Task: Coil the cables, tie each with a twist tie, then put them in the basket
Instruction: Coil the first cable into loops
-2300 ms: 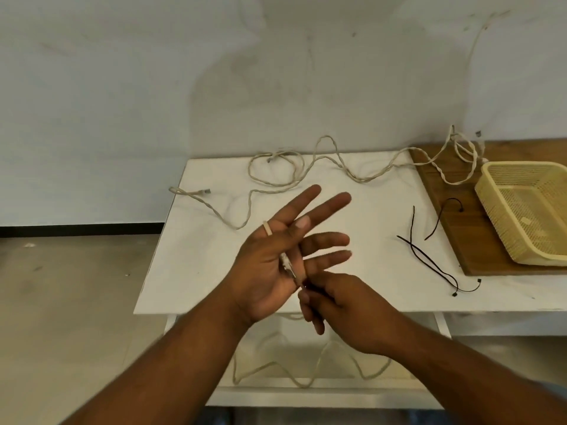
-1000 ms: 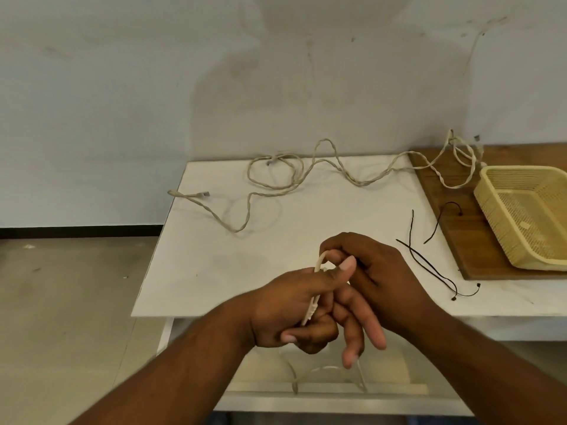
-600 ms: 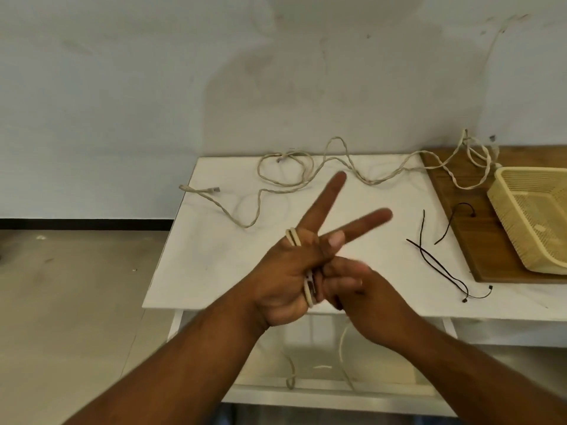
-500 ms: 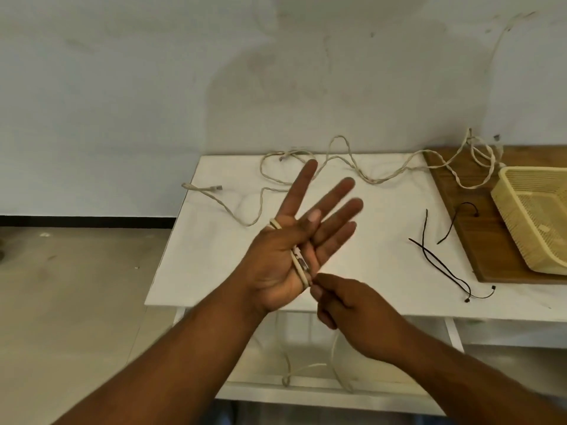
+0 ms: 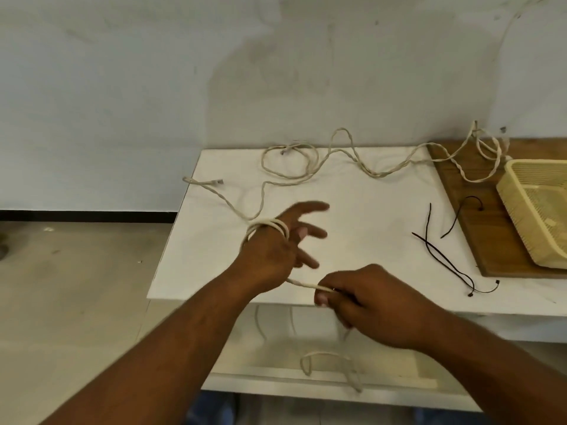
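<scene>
A cream twisted cable runs from my left hand to my right hand. Several loops of it are wound around my left hand, whose fingers are spread over the white table. My right hand pinches the cable near the table's front edge; its slack hangs below the edge in a loop. A second long cream cable lies sprawled along the back of the table. Black twist ties lie at the right. The yellow basket stands on a wooden board at the far right.
The wooden board lies over the table's right end, under the basket. A pale wall rises behind the table. Beige floor lies to the left. A lower white shelf shows beneath the tabletop.
My left hand has turned palm down, and more turns of cable now lie around it. My right hand has drawn the cable out to the right along the front edge.
</scene>
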